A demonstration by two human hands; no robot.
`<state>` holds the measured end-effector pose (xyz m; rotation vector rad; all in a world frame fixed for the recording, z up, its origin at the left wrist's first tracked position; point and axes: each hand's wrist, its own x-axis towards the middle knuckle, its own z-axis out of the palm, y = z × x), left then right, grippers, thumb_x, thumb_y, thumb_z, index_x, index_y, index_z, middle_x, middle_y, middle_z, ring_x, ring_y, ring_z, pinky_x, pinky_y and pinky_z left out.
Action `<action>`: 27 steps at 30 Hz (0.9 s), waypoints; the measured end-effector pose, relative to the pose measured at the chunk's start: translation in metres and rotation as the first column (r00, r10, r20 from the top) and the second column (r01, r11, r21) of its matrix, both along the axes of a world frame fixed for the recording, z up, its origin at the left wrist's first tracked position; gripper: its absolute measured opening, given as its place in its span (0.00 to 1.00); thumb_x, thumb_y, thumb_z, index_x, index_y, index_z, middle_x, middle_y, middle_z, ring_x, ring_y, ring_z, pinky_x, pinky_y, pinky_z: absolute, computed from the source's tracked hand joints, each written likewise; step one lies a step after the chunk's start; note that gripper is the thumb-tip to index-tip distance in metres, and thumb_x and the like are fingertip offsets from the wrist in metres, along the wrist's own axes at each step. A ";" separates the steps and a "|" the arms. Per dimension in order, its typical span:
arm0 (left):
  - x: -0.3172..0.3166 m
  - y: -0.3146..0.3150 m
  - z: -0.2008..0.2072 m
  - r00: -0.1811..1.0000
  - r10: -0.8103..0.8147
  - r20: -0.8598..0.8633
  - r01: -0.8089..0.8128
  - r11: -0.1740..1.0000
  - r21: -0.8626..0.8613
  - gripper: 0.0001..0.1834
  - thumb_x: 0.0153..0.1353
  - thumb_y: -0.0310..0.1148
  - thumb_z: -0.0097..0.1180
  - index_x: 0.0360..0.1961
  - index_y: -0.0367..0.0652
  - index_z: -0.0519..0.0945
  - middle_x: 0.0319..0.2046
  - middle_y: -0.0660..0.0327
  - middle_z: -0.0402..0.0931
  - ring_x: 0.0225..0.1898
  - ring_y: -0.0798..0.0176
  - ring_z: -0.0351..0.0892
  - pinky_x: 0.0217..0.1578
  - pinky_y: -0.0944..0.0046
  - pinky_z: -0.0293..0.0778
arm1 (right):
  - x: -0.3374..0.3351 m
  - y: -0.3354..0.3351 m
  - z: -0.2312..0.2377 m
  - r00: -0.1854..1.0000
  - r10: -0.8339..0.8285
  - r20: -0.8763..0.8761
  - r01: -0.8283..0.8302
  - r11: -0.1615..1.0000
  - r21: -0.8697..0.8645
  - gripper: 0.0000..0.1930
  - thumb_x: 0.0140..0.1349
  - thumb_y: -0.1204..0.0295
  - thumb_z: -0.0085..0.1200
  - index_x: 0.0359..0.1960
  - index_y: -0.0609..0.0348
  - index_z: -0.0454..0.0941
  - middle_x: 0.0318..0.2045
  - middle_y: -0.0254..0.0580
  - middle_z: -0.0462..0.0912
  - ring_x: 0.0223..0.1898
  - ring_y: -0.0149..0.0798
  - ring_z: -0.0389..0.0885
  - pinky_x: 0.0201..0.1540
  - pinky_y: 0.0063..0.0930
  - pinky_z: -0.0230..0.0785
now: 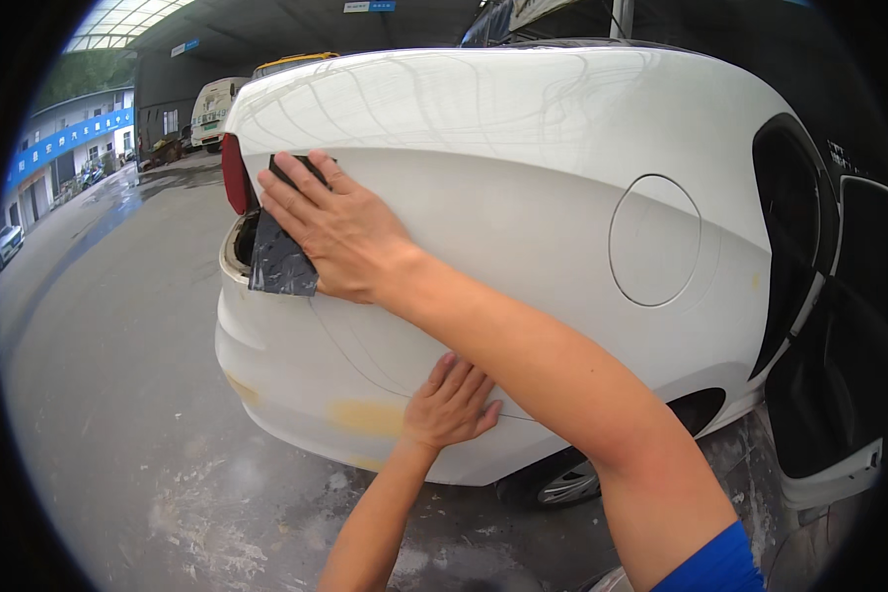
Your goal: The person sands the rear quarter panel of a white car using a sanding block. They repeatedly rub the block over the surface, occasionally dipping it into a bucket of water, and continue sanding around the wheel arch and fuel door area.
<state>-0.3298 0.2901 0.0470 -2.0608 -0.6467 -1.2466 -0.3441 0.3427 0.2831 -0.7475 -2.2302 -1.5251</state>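
One rubbing step, I judge: my right hand, fingers spread, flattens a dark sheet beside the car's tail light; left hand (empty, fingers parted) rests lower. Next: even pressure.

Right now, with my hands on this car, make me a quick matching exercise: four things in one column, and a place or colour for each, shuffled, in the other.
Things:
1. Right hand
2. Left hand
3. Tail light
4. Fuel flap

Places or colours:
A. Red
B. Beside a yellowish patch
C. White, with an oval outline
D. Over a dark sheet

Pairs: 1-D, 2-B, 3-A, 4-C
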 end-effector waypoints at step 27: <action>-0.009 0.004 0.000 0.996 0.085 -0.024 -0.084 0.995 0.055 0.38 0.69 0.50 0.46 0.74 0.37 0.67 0.76 0.44 0.63 0.79 0.41 0.57 0.79 0.38 0.47 | 0.263 -0.123 -0.068 0.937 -0.163 -0.310 0.099 0.972 -0.212 0.40 0.59 0.75 0.49 0.78 0.63 0.59 0.82 0.47 0.53 0.84 0.47 0.45 0.84 0.47 0.37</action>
